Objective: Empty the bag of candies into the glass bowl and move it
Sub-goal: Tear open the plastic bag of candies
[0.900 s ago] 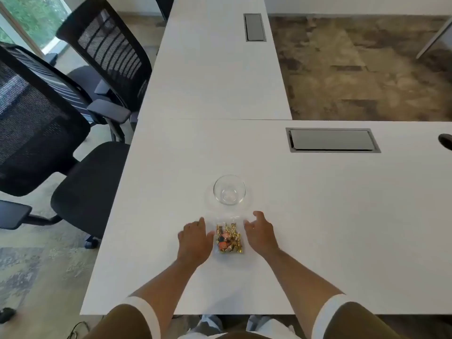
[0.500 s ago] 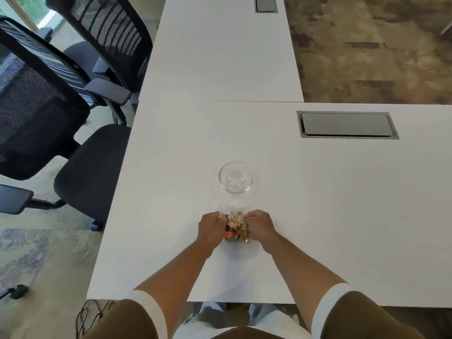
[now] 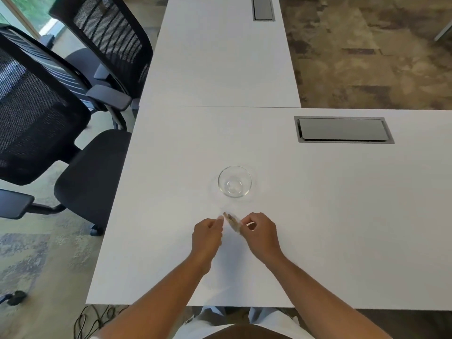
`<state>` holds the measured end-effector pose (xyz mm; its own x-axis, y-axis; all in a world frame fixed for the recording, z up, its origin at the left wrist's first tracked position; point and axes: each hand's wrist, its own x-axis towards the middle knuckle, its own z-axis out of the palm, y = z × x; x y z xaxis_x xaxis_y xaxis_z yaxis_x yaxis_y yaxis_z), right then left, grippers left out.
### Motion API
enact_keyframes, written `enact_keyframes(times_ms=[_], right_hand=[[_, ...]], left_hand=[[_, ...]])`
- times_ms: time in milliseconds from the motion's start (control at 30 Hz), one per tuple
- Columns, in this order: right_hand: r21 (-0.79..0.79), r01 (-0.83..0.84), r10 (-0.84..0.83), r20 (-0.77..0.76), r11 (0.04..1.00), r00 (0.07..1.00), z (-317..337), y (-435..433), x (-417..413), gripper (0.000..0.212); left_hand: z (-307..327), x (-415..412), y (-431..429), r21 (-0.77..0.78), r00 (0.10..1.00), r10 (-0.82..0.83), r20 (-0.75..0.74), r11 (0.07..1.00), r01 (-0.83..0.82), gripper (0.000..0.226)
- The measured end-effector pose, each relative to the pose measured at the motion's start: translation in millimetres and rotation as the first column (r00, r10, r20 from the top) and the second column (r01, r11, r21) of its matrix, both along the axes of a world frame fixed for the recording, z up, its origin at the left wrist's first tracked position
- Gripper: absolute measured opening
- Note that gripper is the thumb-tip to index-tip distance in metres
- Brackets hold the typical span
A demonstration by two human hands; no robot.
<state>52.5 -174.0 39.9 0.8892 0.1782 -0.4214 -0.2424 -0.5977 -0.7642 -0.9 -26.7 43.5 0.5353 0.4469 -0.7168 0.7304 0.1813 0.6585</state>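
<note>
A small clear glass bowl [image 3: 234,181] stands with nothing in it on the white table [image 3: 318,204], a short way beyond my hands. The clear bag of candies [image 3: 232,222] is blurred and seen edge-on, raised off the table between my two hands. My left hand [image 3: 208,234] pinches its left side with the fingertips. My right hand [image 3: 260,232] grips its right side with curled fingers. The gold and orange candies inside are hardly visible from this angle.
A grey cable hatch [image 3: 342,129] is set into the table at the right, and another hatch [image 3: 263,8] lies on the far table. Black mesh office chairs [image 3: 49,113] stand along the table's left edge. Cables [image 3: 95,319] lie on the floor under the near edge.
Both hands closed in on the candy bag from either side, took hold of it and lifted it off the table, turning it on edge. The bowl has not moved.
</note>
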Motion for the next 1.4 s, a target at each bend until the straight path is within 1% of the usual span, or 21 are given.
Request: enact_keyframes(times_ms=[67, 167, 267, 367, 467, 567, 667, 733, 800, 867, 900, 967, 1033, 1167, 1233, 1300, 1400], right_hand=[[-0.007, -0.026, 0.026, 0.094, 1.0, 0.995, 4, -2, -5, 0.016], [0.015, -0.098, 0.092, 0.225, 0.995, 0.97, 8, -6, -14, 0.004], [-0.006, -0.161, 0.155, 0.301, 0.987, 0.941, 15, -11, -22, 0.011], [-0.011, -0.185, 0.178, 0.333, 0.983, 0.926, 24, -17, -23, 0.015], [0.05, -0.18, 0.158, 0.289, 0.982, 0.944, 33, -24, -21, 0.015], [0.139, -0.122, 0.092, 0.206, 0.983, 0.974, 49, -26, -20, 0.014], [0.207, -0.074, 0.04, 0.163, 0.976, 0.986, 67, -27, -16, 0.016], [0.211, -0.078, 0.047, 0.15, 0.974, 0.988, 76, -27, -12, 0.02], [0.21, -0.089, 0.062, 0.13, 0.974, 0.99, 82, -29, -8, 0.016], [0.193, -0.113, 0.092, 0.112, 0.975, 0.989, 86, -32, -4, 0.012], [0.202, -0.11, 0.095, 0.079, 0.973, 0.992, 89, -33, -2, 0.012], [0.272, -0.053, 0.063, -0.026, 0.961, 0.998, 95, -34, 0, 0.017], [0.314, 0.009, 0.02, -0.09, 0.949, 0.996, 101, -35, 2, 0.024], [0.318, 0.044, -0.009, -0.111, 0.947, 0.994, 110, -33, 4, 0.018], [0.294, 0.043, -0.012, -0.109, 0.955, 0.994, 111, -32, 4, 0.019], [0.266, 0.05, -0.023, -0.105, 0.963, 0.994, 110, -32, 5, 0.022], [0.246, 0.063, -0.033, -0.123, 0.967, 0.992, 108, -33, 6, 0.017]], left_hand=[[15, -2, -3, -0.126, 0.997, 0.075, 0.033, 0.99, -0.07, 0.041], [36, -3, -8, -0.271, 0.991, 0.097, 0.089, 0.96, -0.069, 0.04], [51, -1, -11, -0.307, 0.99, 0.105, 0.098, 0.949, -0.07, 0.024], [64, 1, -11, -0.303, 0.987, 0.118, 0.11, 0.95, -0.08, 0.012], [72, 1, -11, -0.273, 0.985, 0.106, 0.137, 0.96, -0.065, 0.01], [78, 2, -12, -0.231, 0.984, 0.081, 0.156, 0.972, -0.043, 0.009], [85, 1, -16, -0.253, 0.981, 0.059, 0.185, 0.967, -0.011, 0.014], [87, 0, -19, -0.268, 0.979, 0.042, 0.2, 0.963, 0.013, 0.017], [88, 0, -20, -0.287, 0.978, 0.039, 0.202, 0.958, 0.021, 0.023], [91, 0, -19, -0.304, 0.979, 0.022, 0.201, 0.952, 0.041, 0.034], [92, 0, -19, -0.302, 0.98, 0.004, 0.2, 0.952, 0.057, 0.037], [92, -1, -19, -0.266, 0.978, -0.035, 0.205, 0.96, 0.09, 0.036], [93, 0, -22, -0.192, 0.973, -0.076, 0.217, 0.974, 0.119, 0.028], [92, 0, -27, -0.02, 0.952, -0.195, 0.237, 0.978, 0.206, 0.013], [92, 0, -29, 0.031, 0.94, -0.235, 0.245, 0.972, 0.235, 0.01], [93, -1, -30, 0.053, 0.934, -0.259, 0.248, 0.966, 0.254, 0.012], [96, -2, -32, 0.039, 0.932, -0.261, 0.25, 0.965, 0.26, 0.015]])
